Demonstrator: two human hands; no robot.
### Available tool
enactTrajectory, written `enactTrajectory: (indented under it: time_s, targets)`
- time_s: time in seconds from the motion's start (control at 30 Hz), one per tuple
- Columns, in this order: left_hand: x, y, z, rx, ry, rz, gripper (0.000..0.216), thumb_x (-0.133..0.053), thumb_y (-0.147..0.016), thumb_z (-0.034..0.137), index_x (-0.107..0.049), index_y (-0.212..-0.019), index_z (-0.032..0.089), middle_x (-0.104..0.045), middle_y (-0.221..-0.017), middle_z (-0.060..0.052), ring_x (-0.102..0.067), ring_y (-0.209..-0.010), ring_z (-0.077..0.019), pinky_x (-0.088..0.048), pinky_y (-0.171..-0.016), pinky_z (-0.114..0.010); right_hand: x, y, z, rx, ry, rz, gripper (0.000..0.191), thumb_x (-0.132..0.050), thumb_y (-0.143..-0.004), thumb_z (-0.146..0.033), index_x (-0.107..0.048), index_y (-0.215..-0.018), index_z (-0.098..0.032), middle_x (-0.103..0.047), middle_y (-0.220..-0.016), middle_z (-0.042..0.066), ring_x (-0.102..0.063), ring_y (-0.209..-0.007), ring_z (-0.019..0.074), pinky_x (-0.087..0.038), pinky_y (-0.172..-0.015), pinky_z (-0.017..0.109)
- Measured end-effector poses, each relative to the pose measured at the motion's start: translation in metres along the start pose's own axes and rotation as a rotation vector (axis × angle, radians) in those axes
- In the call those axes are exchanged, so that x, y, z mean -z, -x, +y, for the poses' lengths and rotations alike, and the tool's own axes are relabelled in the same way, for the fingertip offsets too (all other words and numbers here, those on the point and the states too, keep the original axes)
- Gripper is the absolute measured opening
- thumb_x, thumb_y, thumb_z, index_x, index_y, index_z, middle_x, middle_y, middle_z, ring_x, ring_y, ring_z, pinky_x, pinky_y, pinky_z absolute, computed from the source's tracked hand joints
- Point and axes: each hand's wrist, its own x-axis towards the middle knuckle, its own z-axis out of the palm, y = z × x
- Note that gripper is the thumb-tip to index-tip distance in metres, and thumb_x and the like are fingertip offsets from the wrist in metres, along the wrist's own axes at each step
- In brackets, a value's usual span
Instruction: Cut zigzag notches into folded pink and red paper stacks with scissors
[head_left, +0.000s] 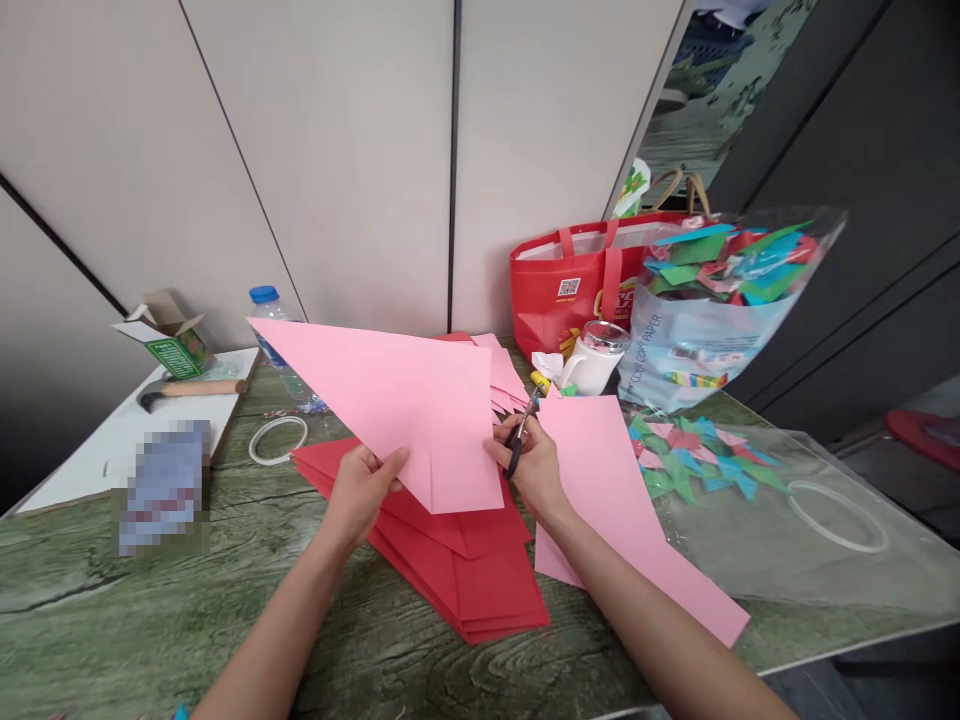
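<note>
My left hand (367,490) pinches the lower left edge of a folded pink paper sheet (420,410), thumb on top. The sheet is held above the table, its long pointed corner reaching to the left. A pair of scissors (519,440) with black handles is in my right hand (534,465), blades pointing up and away. The right thumb and fingertips also touch the sheet's right edge. Beneath lies a stack of red folded papers (495,585). Under my right forearm rests another pink sheet (600,480), with more pink papers (501,375) behind.
At the back right stand a red bag (540,300), a white lidded mug (596,358) and a plastic bag of coloured paper pieces (705,320). More pieces (690,455) lie on clear plastic. A bottle (264,296), tape ring (255,450), sickle (195,390) and small box (176,345) are left.
</note>
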Motion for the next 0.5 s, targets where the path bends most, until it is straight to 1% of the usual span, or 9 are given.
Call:
enactTrajectory:
  time_s: [0.1, 0.17, 0.33, 0.43, 0.5]
  targets:
    - [-0.001, 0.001, -0.001, 0.075, 0.015, -0.087, 0.041, -0.073, -0.058, 0.034, -0.064, -0.092, 0.011, -0.072, -0.086, -0.011, -0.067, -0.076, -0.0233, -0.055, -0.067, -0.036, 0.000, 0.003, 0.006, -0.027, 0.017, 0.022, 0.026, -0.068, -0.061, -0.022, -0.046, -0.076, -0.019, -0.050, -0.069, -0.004, -0.051, -0.063, 0.0117, -0.043, -0.063, 0.027]
    - [-0.003, 0.002, -0.003, 0.109, 0.006, -0.121, 0.040, -0.075, -0.055, 0.030, -0.066, -0.089, 0.011, -0.073, -0.084, -0.011, -0.067, -0.076, -0.0249, -0.055, -0.068, -0.039, -0.001, 0.006, 0.008, -0.025, 0.039, 0.042, 0.026, -0.068, -0.061, -0.022, -0.047, -0.075, -0.019, -0.051, -0.070, -0.003, -0.052, -0.063, 0.0124, -0.044, -0.064, 0.027]
    - [-0.009, 0.003, -0.005, 0.101, -0.045, -0.075, 0.021, -0.072, -0.058, 0.028, -0.069, -0.073, 0.014, -0.073, -0.070, -0.006, -0.068, -0.068, -0.0216, -0.056, -0.067, -0.036, -0.003, 0.011, 0.003, 0.043, 0.079, 0.107, 0.023, -0.067, -0.065, -0.023, -0.049, -0.079, -0.020, -0.054, -0.075, -0.001, -0.054, -0.070, 0.0143, -0.044, -0.067, 0.029]
    - [-0.010, 0.006, 0.000, 0.104, -0.071, -0.097, 0.018, -0.075, -0.053, 0.023, -0.070, -0.067, 0.013, -0.073, -0.064, -0.007, -0.068, -0.064, -0.0230, -0.056, -0.066, -0.037, -0.004, 0.011, -0.001, 0.087, 0.088, 0.160, 0.022, -0.067, -0.066, -0.023, -0.050, -0.080, -0.019, -0.055, -0.076, 0.000, -0.054, -0.069, 0.0138, -0.045, -0.067, 0.028]
    - [-0.010, 0.007, 0.004, 0.086, -0.089, -0.064, 0.015, -0.076, -0.051, 0.021, -0.070, -0.059, 0.012, -0.072, -0.059, -0.008, -0.067, -0.057, -0.0232, -0.056, -0.062, -0.037, -0.004, 0.011, -0.004, 0.086, 0.075, 0.158, 0.021, -0.067, -0.067, -0.023, -0.051, -0.080, -0.019, -0.056, -0.076, 0.000, -0.055, -0.070, 0.0143, -0.045, -0.068, 0.029]
